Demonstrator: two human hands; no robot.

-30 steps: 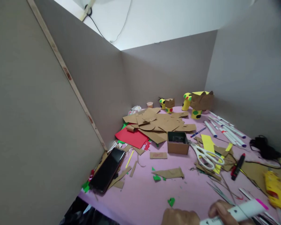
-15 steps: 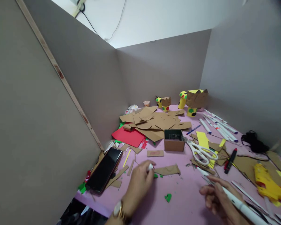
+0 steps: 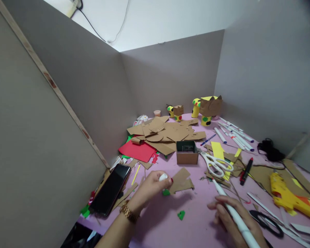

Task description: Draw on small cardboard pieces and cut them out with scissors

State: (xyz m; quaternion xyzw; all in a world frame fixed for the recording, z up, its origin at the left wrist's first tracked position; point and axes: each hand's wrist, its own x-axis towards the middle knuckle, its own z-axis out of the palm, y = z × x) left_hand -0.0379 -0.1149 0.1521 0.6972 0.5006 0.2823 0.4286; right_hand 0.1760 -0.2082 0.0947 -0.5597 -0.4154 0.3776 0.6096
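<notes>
My left hand (image 3: 153, 187) is closed round a white marker cap (image 3: 163, 177). A small cardboard piece (image 3: 182, 175) slants out from its fingertips, seemingly pinched there; another cardboard strip (image 3: 183, 186) lies just below it. In my right hand (image 3: 234, 215) is a white marker (image 3: 236, 215), uncapped, its red tip pointing away and to the left. Green paper scraps (image 3: 181, 215) lie on the pink tabletop (image 3: 162, 224) between the hands. Beyond them stands an open cardboard box (image 3: 187, 157), with white-handled scissors (image 3: 217, 163) to its right.
A phone (image 3: 110, 189) lies at left beside red sheets (image 3: 138, 151) and a cardboard pile (image 3: 165, 132). Yellow spotted figures (image 3: 206, 120) stand at the back. At right are several markers (image 3: 239, 139), black yarn (image 3: 270, 150), a yellow glue gun (image 3: 284, 194) and black-handled scissors (image 3: 266, 223). Grey partitions (image 3: 170, 75) surround the table.
The small cardboard piece that lay flat in front of the box is now tilted up at my left fingertips. The view has shifted slightly right. My right hand still holds the marker.
</notes>
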